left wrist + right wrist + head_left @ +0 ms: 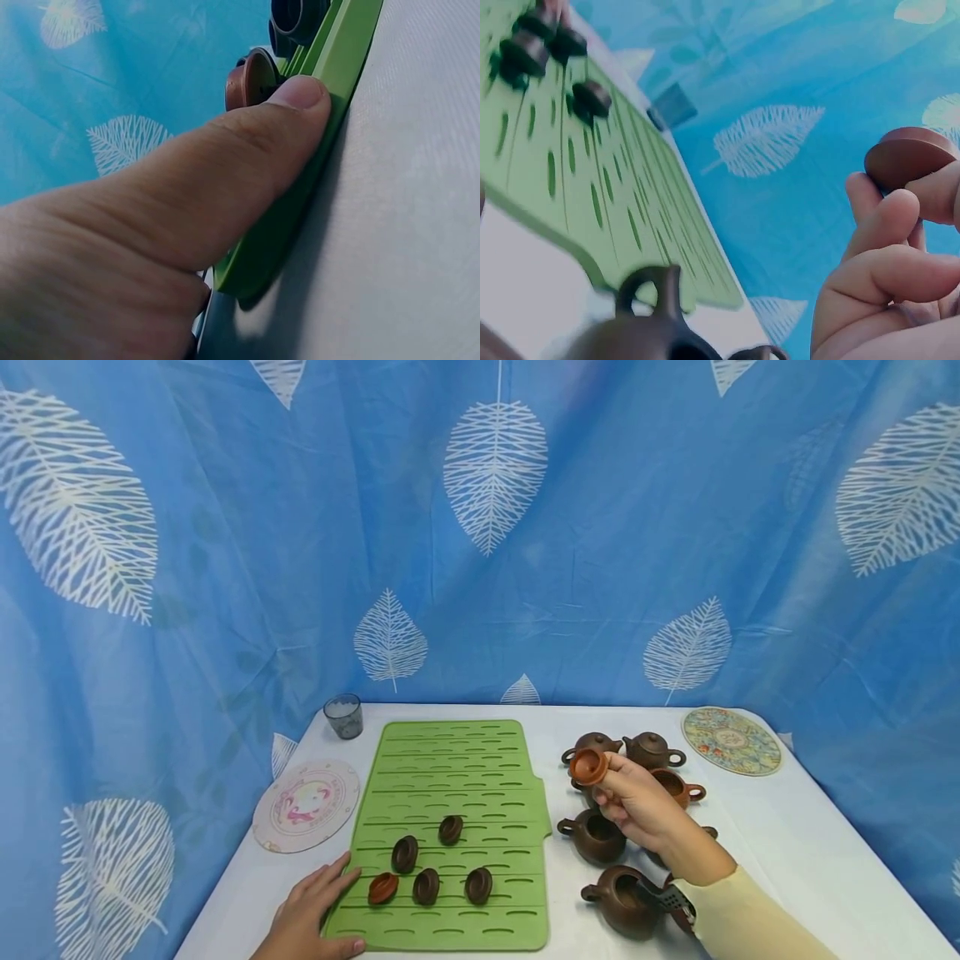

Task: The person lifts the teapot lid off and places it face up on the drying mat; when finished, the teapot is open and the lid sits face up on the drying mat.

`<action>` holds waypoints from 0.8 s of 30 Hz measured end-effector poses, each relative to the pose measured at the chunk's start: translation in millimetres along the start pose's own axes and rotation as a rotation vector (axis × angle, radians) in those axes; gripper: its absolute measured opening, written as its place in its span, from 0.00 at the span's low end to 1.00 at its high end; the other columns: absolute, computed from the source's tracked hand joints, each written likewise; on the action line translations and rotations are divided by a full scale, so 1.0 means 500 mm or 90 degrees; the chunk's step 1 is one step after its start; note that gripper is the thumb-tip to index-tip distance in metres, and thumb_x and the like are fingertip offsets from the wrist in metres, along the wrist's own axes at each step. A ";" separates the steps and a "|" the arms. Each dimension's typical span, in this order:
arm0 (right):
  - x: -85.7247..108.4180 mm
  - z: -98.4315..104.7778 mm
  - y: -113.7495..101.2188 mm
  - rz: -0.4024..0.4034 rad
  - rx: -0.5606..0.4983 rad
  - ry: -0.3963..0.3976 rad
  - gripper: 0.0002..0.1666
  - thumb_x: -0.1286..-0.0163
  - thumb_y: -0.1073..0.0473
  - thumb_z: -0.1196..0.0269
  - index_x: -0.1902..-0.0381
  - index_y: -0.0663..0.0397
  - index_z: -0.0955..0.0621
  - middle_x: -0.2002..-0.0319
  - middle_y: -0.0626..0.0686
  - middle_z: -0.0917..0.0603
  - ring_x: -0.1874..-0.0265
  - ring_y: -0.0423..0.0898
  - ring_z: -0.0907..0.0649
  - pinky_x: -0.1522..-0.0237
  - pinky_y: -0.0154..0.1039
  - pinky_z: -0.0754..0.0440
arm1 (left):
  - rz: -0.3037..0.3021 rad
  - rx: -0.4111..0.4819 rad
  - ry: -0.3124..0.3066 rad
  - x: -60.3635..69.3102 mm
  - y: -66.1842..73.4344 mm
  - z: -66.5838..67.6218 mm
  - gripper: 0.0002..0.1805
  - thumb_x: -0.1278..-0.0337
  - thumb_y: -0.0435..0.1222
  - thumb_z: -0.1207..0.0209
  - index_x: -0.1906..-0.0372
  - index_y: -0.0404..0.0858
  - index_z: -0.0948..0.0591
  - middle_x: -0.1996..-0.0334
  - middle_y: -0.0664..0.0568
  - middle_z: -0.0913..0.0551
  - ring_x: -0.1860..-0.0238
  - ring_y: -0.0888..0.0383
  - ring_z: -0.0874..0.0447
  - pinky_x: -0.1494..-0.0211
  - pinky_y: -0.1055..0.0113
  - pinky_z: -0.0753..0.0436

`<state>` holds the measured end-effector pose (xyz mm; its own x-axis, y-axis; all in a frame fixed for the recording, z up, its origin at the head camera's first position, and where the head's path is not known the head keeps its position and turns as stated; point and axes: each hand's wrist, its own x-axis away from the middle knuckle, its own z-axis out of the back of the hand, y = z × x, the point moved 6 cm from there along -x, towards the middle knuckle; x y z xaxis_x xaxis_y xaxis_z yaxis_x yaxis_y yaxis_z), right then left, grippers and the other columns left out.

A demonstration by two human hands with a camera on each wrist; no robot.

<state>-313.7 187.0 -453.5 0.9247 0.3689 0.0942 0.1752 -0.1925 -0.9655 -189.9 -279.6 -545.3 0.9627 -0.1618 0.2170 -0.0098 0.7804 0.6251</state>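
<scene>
My right hand (637, 802) pinches a reddish-brown teapot lid (588, 766) in the air above a group of teapots. In the right wrist view, this lid (909, 157) sits between thumb and fingers. My left hand (313, 910) rests at the lower left corner of a green draining mat (457, 760), its thumb (300, 94) lying on the mat's edge. On the mat lie a reddish lid (383, 888), close to the left hand, and several dark brown lids (426, 887). Below the right hand stand an open dark teapot (600, 839) and a reddish teapot (671, 783), partly hidden.
At the back, a dark teapot (652, 750) wears its lid. Another open teapot (626, 902) stands nearest, by the right sleeve. A glass cup (344, 717) and a pink round mat (306, 806) lie left; a patterned round mat (732, 741) lies back right. Blue curtain (585, 568) hangs behind.
</scene>
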 end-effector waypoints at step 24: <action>-0.074 -0.118 0.069 -0.067 -0.104 -0.026 0.09 0.17 0.56 0.42 0.44 0.44 0.21 0.54 0.45 0.21 0.76 0.33 0.28 0.82 0.23 0.37 | -0.024 -0.007 0.007 0.003 0.001 0.002 0.53 0.54 0.61 0.23 0.23 0.43 0.27 0.18 0.42 0.40 0.24 0.25 0.43 0.38 0.16 0.35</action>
<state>-322.0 113.2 -476.2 0.8842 0.4311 0.1800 0.3264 -0.2945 -0.8982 -188.9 -280.1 -544.0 0.9654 -0.1837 0.1851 0.0288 0.7805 0.6245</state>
